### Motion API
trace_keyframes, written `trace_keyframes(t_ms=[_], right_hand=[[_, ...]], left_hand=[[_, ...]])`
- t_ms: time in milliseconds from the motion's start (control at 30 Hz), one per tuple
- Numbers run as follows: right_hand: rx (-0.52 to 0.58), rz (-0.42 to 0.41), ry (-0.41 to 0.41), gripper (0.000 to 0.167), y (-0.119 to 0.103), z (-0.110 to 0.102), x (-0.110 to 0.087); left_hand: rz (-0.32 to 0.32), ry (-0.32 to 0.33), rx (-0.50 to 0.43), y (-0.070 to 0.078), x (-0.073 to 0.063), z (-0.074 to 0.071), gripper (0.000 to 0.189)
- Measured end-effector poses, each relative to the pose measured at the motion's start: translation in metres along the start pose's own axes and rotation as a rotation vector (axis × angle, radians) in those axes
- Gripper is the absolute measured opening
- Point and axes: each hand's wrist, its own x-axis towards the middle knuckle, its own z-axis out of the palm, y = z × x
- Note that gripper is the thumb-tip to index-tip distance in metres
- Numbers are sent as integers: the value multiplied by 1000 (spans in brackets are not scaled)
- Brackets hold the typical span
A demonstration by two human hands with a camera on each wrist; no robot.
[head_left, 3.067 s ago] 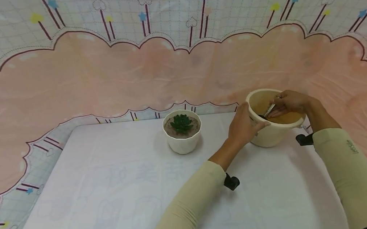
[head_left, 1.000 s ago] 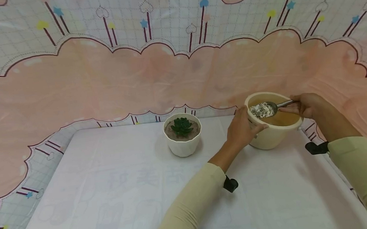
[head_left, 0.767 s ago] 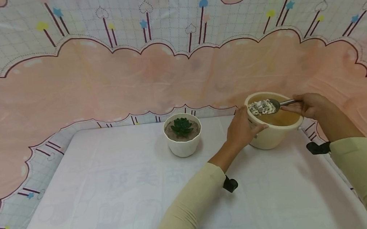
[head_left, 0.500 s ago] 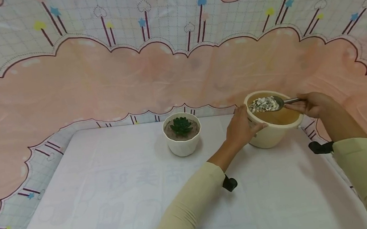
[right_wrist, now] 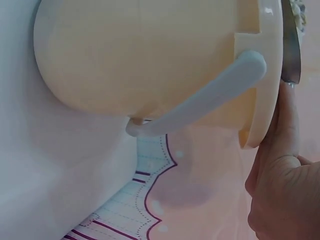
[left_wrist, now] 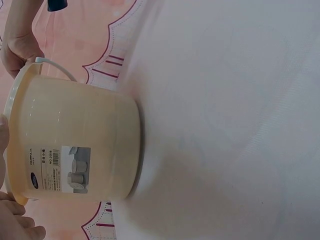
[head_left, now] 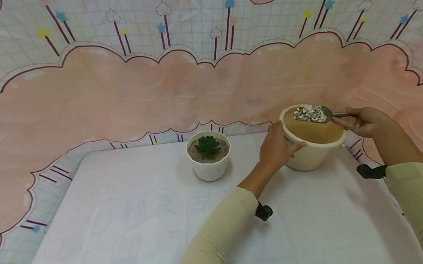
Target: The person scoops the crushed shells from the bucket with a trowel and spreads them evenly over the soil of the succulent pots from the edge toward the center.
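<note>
A cream plastic bucket [head_left: 308, 157] stands on the table's right side. My left hand [head_left: 274, 148] holds its rim, thumb at the front and fingers on the left side. My right hand [head_left: 365, 122] pinches the handle of a small metal scoop [head_left: 326, 114]. Whitish-grey flaky grains [head_left: 309, 113] lie heaped on the scoop, which is level above the bucket's mouth. In the right wrist view the scoop blade [right_wrist: 291, 50] sits just past the rim, and the grains show only at the edge. The bucket's label [left_wrist: 60, 170] faces the left wrist camera.
Left of the bucket stands a white pot [head_left: 210, 172] with a green succulent [head_left: 207, 146] in brownish soil. A pale handle [right_wrist: 200, 105] hangs at the bucket's right side. The white tabletop [head_left: 129, 223] ends against a patterned pink cloth [head_left: 136, 96].
My right hand has lifted the scoop out of the bucket, heaped with grains, and moved it up and slightly right. My left hand stays on the rim.
</note>
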Motion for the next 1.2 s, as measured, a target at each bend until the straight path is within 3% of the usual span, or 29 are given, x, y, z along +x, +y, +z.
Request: trace_keyframes(t_ms=[733,1200], right_hand=[[64,-3,-67,41,13,-5,-3],[67,-22,-14,28,16,-2,-8]], left_hand=[[-3,20,-54,-2,0,2,99],[-2,28,-67,-4,1,4,98]])
